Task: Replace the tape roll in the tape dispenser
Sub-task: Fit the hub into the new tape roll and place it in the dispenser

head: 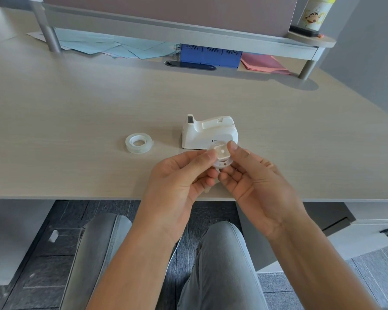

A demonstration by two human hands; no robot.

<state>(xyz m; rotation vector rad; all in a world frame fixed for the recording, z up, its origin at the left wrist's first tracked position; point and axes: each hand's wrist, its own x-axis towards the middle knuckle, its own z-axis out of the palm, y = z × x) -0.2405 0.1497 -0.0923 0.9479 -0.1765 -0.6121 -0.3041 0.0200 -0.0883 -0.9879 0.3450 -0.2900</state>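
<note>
Now both hands, left hand (pixel 177 175) and right hand (pixel 255 175), pinch the white spool hub (pixel 221 156) above the desk (pixel 76 108) edge; dispenser (pixel 208 133) just behind, new tape roll (pixel 138 143) lying left

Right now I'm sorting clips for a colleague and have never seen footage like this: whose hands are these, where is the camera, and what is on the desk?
This is one picture from a camera worn on a person's head, looking forward and down, so you see their own arms and lap. No machine is involved. The left hand and right hand together hold a small white plastic spool, probably the hub that carries the tape, in a fingertip grip just above the desk edge. On the desk behind it stands a white tape dispenser. To its left a roll of clear tape lies flat, untouched. Farther back, papers and a blue box sit under a raised shelf.
</note>
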